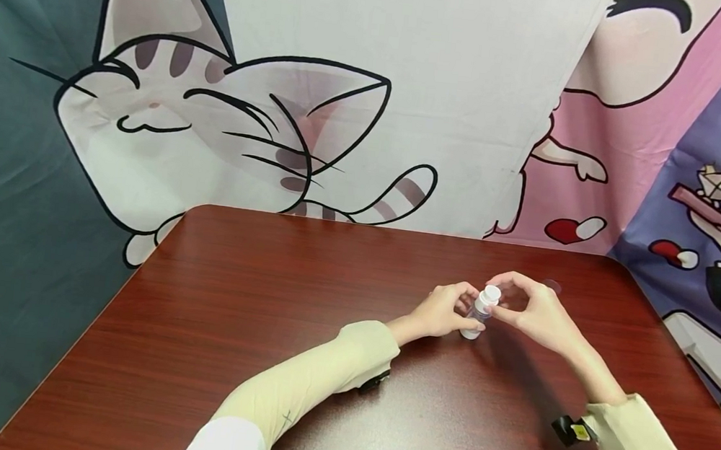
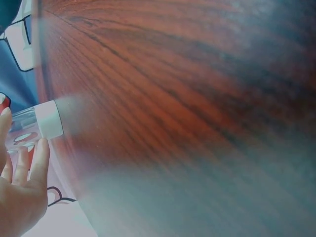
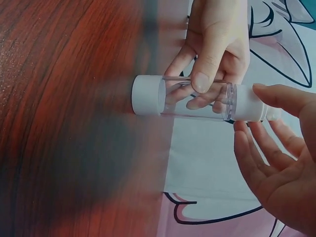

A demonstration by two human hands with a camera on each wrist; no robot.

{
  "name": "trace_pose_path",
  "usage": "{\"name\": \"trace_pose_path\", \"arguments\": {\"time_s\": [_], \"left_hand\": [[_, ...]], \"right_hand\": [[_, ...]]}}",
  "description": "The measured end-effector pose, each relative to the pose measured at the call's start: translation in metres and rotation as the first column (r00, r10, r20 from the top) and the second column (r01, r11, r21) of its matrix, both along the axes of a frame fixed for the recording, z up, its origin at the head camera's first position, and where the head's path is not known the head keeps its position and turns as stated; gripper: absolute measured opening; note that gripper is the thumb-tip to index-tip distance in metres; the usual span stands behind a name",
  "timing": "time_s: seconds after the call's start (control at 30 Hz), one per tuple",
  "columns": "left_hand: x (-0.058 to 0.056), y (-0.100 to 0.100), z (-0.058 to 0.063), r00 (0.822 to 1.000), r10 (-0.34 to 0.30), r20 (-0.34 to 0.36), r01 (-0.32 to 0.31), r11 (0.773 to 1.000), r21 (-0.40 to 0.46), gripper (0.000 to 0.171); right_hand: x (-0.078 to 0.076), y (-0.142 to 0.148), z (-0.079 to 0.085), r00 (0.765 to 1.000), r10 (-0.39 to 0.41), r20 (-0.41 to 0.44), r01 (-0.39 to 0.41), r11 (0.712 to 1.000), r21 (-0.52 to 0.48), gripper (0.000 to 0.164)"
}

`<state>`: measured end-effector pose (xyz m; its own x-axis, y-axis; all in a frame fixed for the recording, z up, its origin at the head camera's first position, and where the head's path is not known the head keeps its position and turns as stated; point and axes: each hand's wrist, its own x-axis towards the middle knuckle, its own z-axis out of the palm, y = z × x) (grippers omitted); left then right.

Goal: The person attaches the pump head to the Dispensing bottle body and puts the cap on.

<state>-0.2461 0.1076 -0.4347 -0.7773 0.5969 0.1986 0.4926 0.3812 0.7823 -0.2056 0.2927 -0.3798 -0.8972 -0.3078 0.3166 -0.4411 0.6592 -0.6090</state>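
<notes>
**Small, clear cylindrical bottle [image 1: 481, 312] held from two sides above a wood-grained table [image 1: 265, 266]**

The bottle is at the right half of the table, nearer the far edge than the near one. It is roughly upright, its top leaning a little toward the table's right side. Whether the bottom touches the tabletop, I cannot tell.

The left hand [image 1: 440, 311] pinches the see-through middle of the bottle – thumb on one side, fingers on the other, partly visible through the wall. Below this grip is a smooth white base [image 3: 148, 95]; above it sits a clear ridged ring [image 3: 230, 102] under a round white cap [image 3: 248, 103].

The right hand [image 1: 537, 311] has its thumb on one side of that cap and its fingertips on the opposite side, pinching it over the table's right half.

A faint, round translucent patch [image 1: 552, 285] shows on the table beyond the right hand; what it is cannot be made out. Pale yellow sleeves [image 1: 315, 362] reach in from the table's near side. Past its far edge hangs a printed cloth [image 1: 493, 64] – a smiling cartoon cat [image 1: 165, 155] on its left part.
</notes>
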Motion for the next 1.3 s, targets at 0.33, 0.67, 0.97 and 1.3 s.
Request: {"name": "trace_pose_path", "arguments": {"time_s": [0.33, 0.67, 0.97, 1.3], "left_hand": [[0.0, -0.002, 0.004, 1.0, 0.0, 0.006, 0.0, 1.0, -0.024, 0.046], [0.0, -0.002, 0.004, 1.0, 0.002, -0.013, -0.003, 0.999, -0.045, 0.046], [0.0, -0.001, 0.002, 0.999, 0.018, -0.028, -0.02, 0.998, -0.052, 0.047], [0.001, -0.001, 0.002, 1.0, -0.002, 0.001, 0.002, 1.0, -0.023, 0.046]], "right_hand": [[-0.001, -0.007, -0.004, 0.999, -0.051, -0.013, 0.051, 0.998, 0.043, 0.03], [-0.002, -0.013, -0.009, 0.988, -0.128, -0.083, 0.135, 0.986, 0.098, 0.028], [-0.002, -0.015, -0.013, 0.974, -0.151, -0.17, 0.177, 0.973, 0.151, 0.043], [0.002, -0.006, -0.002, 0.994, 0.086, -0.072, -0.087, 0.996, -0.014, 0.041]]}}
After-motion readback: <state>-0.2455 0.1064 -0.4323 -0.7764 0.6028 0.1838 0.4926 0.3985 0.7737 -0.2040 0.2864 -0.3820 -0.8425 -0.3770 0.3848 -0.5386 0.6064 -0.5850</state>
